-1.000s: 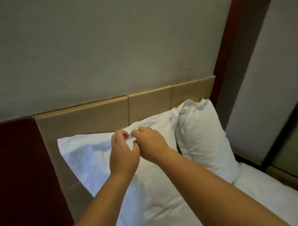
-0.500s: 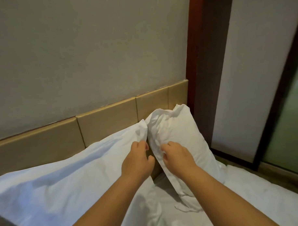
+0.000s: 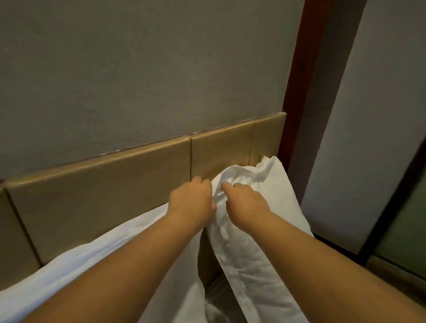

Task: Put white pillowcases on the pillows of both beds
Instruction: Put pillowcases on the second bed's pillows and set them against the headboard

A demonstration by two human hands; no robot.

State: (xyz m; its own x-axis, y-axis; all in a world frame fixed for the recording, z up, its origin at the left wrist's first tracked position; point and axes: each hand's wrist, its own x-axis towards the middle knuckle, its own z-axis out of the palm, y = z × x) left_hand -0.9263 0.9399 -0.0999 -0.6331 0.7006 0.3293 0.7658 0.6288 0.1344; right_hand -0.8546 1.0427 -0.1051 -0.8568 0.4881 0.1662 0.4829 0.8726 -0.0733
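Unlabelled, both hands [image 3: 218,201] pinch the right pillow [image 3: 263,183].

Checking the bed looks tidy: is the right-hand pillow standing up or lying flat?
Standing: the right pillow leans on end against the headboard, both hands at its creased upper edge.

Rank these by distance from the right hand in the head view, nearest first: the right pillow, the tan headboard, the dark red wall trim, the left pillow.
From the right hand:
1. Right pillow, under the hand.
2. Left pillow, lower left. Too close to call with 3.
3. Tan headboard, behind, upper left.
4. Dark red wall trim, upper right.
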